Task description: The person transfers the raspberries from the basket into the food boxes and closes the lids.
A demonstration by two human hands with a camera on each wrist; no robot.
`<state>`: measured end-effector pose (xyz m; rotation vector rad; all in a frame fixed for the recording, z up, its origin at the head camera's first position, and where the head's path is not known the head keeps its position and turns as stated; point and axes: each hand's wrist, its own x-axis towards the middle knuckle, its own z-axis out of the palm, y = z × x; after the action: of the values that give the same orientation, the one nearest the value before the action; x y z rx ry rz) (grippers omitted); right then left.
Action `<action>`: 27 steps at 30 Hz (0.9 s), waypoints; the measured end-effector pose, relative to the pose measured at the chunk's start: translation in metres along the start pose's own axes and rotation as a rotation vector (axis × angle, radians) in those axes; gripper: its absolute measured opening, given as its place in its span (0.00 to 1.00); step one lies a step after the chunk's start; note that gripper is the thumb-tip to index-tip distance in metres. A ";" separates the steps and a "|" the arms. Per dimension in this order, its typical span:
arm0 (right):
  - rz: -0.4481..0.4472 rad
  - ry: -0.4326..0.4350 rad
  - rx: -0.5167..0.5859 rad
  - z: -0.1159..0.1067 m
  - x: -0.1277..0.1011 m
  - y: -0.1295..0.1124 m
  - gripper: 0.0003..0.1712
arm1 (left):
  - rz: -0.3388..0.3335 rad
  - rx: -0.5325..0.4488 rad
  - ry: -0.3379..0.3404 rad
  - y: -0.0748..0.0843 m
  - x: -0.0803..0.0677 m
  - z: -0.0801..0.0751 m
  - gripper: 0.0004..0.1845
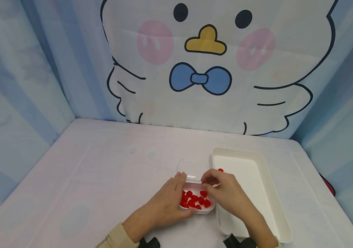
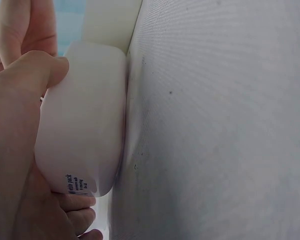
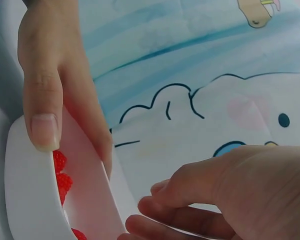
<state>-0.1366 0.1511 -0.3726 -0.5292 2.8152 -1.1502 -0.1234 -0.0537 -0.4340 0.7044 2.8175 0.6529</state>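
Observation:
A small white box (image 1: 209, 209) holding several red pieces (image 1: 195, 199) stands on the table, its clear lid (image 1: 192, 169) hinged open behind it. My left hand (image 1: 168, 203) grips the box from the left, thumb on the near rim (image 3: 42, 130) and fingers round its side (image 2: 75, 202). My right hand (image 1: 223, 193) hovers over the box's right edge with curled fingers, the fingertips (image 1: 205, 177) meeting near the lid. A bit of red (image 1: 216, 185) shows under those fingers; whether they pinch it is unclear. Another red piece (image 1: 220, 170) lies in the white tray (image 1: 257, 162).
The long white tray lies just right of the box, reaching toward the table's right edge. Printed fabric walls close in the back and both sides. The pale tabletop (image 1: 102, 172) stretches out to the left.

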 end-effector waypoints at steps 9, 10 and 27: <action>0.065 0.054 -0.031 -0.013 0.002 0.011 0.06 | -0.012 -0.009 -0.014 -0.001 0.000 0.001 0.55; 0.077 0.059 -0.031 -0.014 0.002 0.013 0.06 | -0.013 -0.011 -0.015 -0.001 0.000 0.001 0.55; 0.220 0.134 -0.079 -0.030 0.003 0.041 0.07 | -0.032 -0.018 -0.021 0.001 0.000 0.000 0.55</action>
<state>-0.1570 0.1971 -0.3787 -0.1449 2.9485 -1.0732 -0.1228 -0.0528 -0.4333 0.6576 2.7936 0.6610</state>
